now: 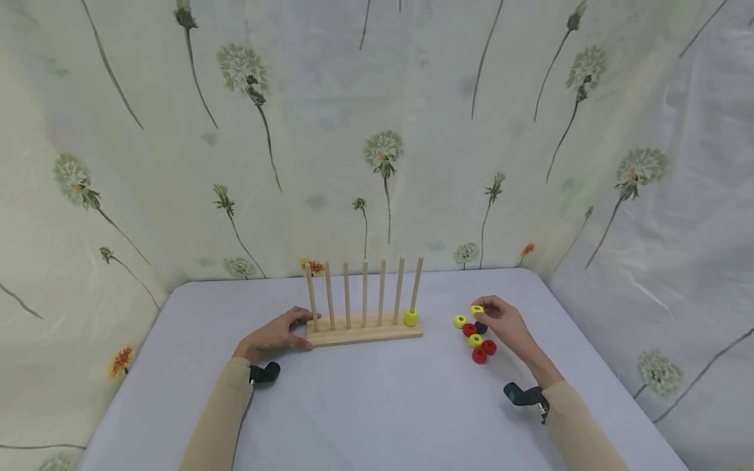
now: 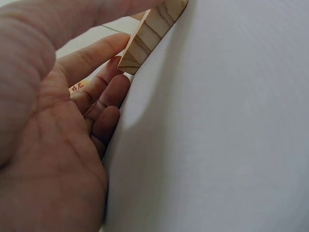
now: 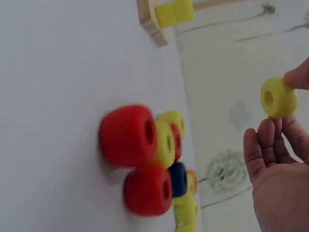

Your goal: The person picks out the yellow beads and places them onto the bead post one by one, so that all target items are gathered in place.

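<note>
A wooden peg rack (image 1: pixel 365 335) stands on the table, with several upright pegs in a row. At its left end, my left hand (image 1: pixel 277 335) grips the base between thumb and fingers; the left wrist view shows the striped end of the base (image 2: pixel 149 36) beside the fingertips. Two yellow beads (image 3: pixel 175 12) are stacked on the rightmost peg. To the right of the rack, my right hand (image 1: pixel 503 322) pinches a yellow bead (image 3: pixel 279 97) between thumb and fingers, raised above a group of loose beads. Its hole is visible in the right wrist view.
The loose group on the table has red beads (image 1: pixel 480 356), yellow beads (image 1: pixel 475 341) and a dark blue bead (image 1: pixel 481 327), close together. White table (image 1: pixel 365 405) extends in front of the rack. A dandelion-patterned curtain (image 1: pixel 330 144) hangs behind and at both sides.
</note>
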`<state>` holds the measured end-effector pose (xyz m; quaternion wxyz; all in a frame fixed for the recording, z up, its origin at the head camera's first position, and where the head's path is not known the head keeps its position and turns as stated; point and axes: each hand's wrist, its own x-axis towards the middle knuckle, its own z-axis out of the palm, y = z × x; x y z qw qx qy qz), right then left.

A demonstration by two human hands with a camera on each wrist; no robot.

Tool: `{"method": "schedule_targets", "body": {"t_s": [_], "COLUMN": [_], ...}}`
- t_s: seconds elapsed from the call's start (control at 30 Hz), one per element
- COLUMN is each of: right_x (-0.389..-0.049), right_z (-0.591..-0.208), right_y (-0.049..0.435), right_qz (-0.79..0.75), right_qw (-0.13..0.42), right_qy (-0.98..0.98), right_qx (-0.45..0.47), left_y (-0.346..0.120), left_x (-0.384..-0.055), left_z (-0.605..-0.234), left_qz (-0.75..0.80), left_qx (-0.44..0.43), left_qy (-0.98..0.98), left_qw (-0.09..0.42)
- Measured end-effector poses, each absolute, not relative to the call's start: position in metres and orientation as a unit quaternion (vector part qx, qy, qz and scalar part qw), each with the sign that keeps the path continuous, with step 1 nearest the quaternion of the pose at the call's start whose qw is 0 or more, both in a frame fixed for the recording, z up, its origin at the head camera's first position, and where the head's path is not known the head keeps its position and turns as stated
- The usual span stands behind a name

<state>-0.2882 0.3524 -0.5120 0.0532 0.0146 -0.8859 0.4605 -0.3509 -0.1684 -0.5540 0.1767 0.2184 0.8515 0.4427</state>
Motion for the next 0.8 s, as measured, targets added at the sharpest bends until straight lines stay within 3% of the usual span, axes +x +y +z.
{"method": "schedule_targets", "body": {"t_s": [0.43, 0.8], "right_x": [-0.310, -0.310], "right_z": [-0.412, -0.368], "right_y": [0.272, 0.232], "right_qz": [0.509, 0.497], "right_qw": [0.096, 0.105], "right_qy": [-0.843, -0.845], "right_qx": [0.142, 0.167], "left_y": [-0.169, -0.170], "left_x": [-0.352, -0.350], "left_z": [-0.557, -0.554], "left_qz": [0.445, 0.424], "left_qx": [0.223, 0.230], "left_qy": [0.848, 0.860], "left_qw": [0.179, 0.168]}}
